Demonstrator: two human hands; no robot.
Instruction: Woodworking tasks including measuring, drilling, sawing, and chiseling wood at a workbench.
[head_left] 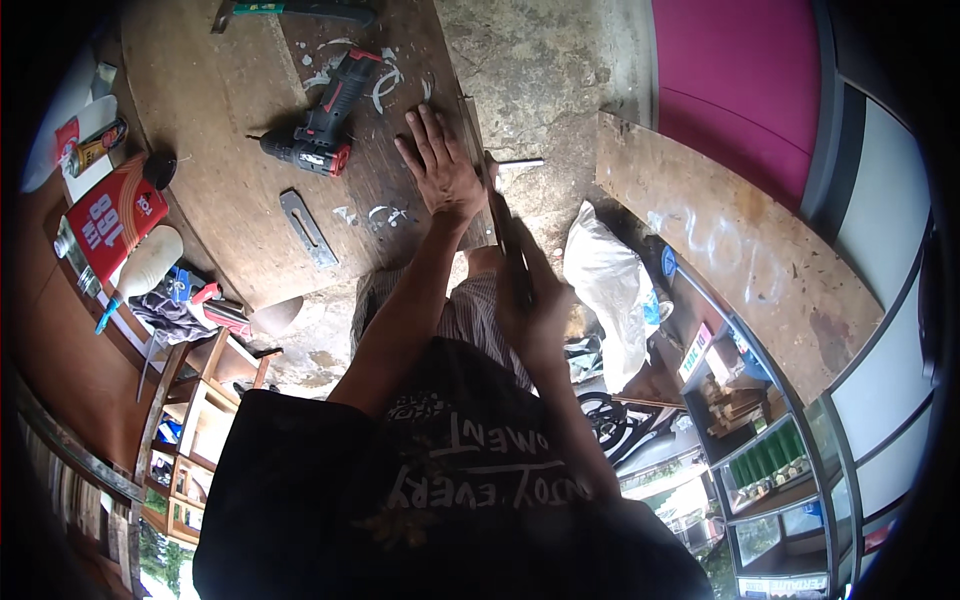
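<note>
My left hand [443, 172] lies flat with fingers spread on the brown wooden work surface [215, 130], close to its right edge. Just right of that edge, my right hand [540, 305] is closed around a long, narrow dark tool [508, 235]. The tool appears edge-on and blurred, so its exact kind is unclear. A thin wooden strip [470, 125] runs along the edge beside my left fingers. Left of my left hand are a black and red cordless drill [325, 120] and a flat, slotted metal blade [308, 228].
A hammer [300, 10] lies at the far edge. Along the left stand a red can [117, 215] and a whitish bottle [150, 262]. On the right are a white sack [603, 290], a large wooden board [740, 250] and a glass-fronted cabinet [765, 470]. A pale rod [522, 162] lies beyond the tool.
</note>
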